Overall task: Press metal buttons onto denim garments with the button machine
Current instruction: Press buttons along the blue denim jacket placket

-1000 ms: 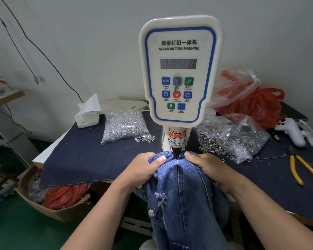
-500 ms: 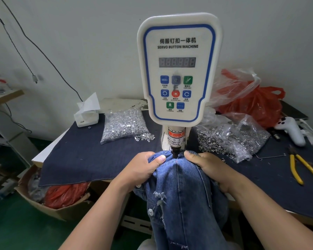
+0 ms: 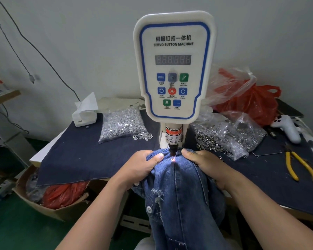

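A table (image 3: 43, 150) is covered by a dark denim cloth (image 3: 90, 159). On it are set a white tissue box (image 3: 84, 117), two clear bags of metal buttons (image 3: 121, 124) (image 3: 229, 137), yellow-handled pliers (image 3: 301, 166), a white controller (image 3: 287, 128), and the button machine (image 3: 173, 69).

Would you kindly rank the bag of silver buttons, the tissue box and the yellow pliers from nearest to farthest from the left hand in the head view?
1. Bag of silver buttons, just behind the left hand.
2. Tissue box, farther back-left.
3. Yellow pliers, far right.
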